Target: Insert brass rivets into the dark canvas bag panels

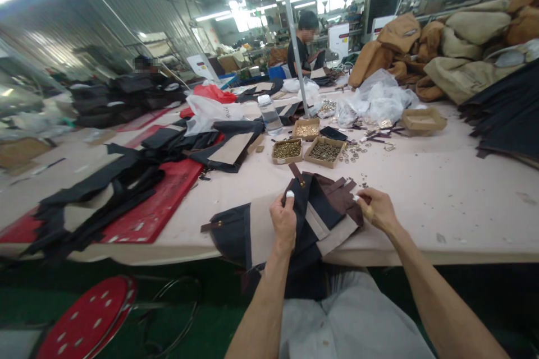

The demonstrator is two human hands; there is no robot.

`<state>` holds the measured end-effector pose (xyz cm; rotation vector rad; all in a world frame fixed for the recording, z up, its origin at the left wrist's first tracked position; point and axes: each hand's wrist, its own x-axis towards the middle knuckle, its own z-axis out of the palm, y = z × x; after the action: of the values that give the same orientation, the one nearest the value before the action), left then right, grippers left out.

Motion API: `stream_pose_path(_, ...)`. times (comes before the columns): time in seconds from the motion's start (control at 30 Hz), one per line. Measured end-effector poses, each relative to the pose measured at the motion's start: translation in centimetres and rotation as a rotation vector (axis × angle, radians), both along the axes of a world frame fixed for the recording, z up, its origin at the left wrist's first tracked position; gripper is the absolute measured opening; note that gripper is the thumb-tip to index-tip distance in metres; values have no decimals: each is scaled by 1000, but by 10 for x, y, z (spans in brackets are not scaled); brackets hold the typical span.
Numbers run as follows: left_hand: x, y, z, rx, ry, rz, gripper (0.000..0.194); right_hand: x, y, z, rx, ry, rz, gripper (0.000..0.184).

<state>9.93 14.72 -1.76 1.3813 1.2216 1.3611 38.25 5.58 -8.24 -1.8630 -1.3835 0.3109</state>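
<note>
A dark fabric bag panel (229, 233) with beige patches and brown straps lies over the table's front edge, partly hanging towards my lap. My left hand (284, 221) is closed on its upper middle, the white-covered thumb on top. A brown strap (296, 173) with a small brass-coloured stud sticks up beyond that thumb. At the panel's right end, my right hand (379, 210) is pinched beside the brown fabric tabs (347, 188). A white covering shows at its fingertips too; what they pinch is too small to make out.
Beyond the panel stand cardboard trays of small metal parts (324, 152), with loose rings nearby. A phone (333, 133) and a plastic bottle (269, 115) are behind them. Dark fabric pieces (155, 179) lie left on a red board (168, 207). A red stool (86, 317) stands below; a co-worker (297, 53) sits across.
</note>
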Motion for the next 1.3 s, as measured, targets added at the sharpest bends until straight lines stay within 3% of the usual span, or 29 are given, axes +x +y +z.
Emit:
stream_pose_path(0.13,-6,1,-32,-4,213,46,35,62,24,-11,-110,-51,-86,22)
stream_pose_path(0.27,-11,1,-49,18,269,55,34,99,30,-22,-166,-57,-26,22)
stream_pose_path(0.6,-22,-5,-49,17,223,18,36,90,62,-22,-255,-234,87,22)
stream_pose_path(0.87,-31,-4,-54,-129,-109,73,44,92,73,-7,-402,-377,304,9)
stream_pose_path(1.0,-33,-5,-55,-155,-256,15,45,72,75,5,-275,-329,251,10)
stream_pose_path(1.13,-33,-7,-53,-130,-177,-20,43,20,85,11,-133,-263,311,13)
stream_pose_path(1.3,-35,-9,-50,-123,-81,-12,43,-32,103,3,-124,-358,350,12)
